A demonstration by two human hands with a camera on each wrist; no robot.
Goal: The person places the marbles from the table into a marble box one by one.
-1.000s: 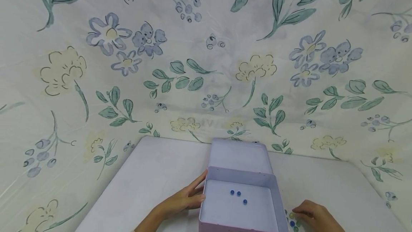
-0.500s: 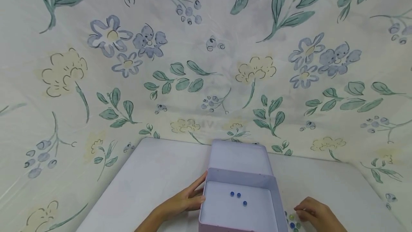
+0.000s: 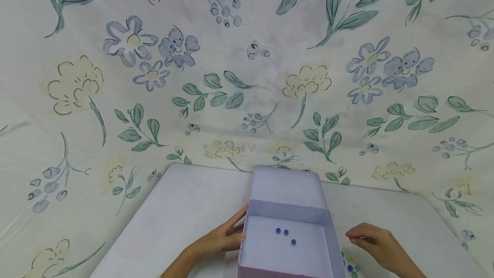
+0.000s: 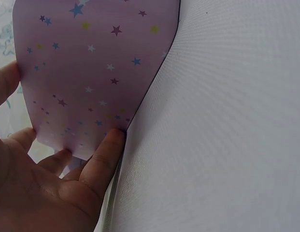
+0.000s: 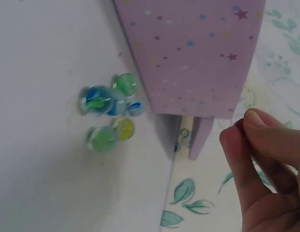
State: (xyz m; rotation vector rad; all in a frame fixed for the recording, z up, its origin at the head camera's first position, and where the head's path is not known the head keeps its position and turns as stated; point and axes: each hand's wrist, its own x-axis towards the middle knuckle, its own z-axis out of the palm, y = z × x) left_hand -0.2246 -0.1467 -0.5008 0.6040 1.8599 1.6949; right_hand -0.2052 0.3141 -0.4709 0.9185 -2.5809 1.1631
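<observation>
The right wrist view shows the right hand [image 5: 273,162] with fingers drawn tip to tip; whether a marble sits between them cannot be told. Glass marbles [image 5: 99,99] cluster on the surface [image 5: 48,145] just beside a star-patterned box [image 5: 188,58]; three blue marbles [image 3: 286,232] lie inside. Opposite, the left hand [image 3: 218,238] spreads its fingers against the box. Hard, light and probably slippery, each marble likely needs pinching across its middle.

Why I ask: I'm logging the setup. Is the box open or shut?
The box is open: its lid is folded back and three blue marbles show inside.
</observation>
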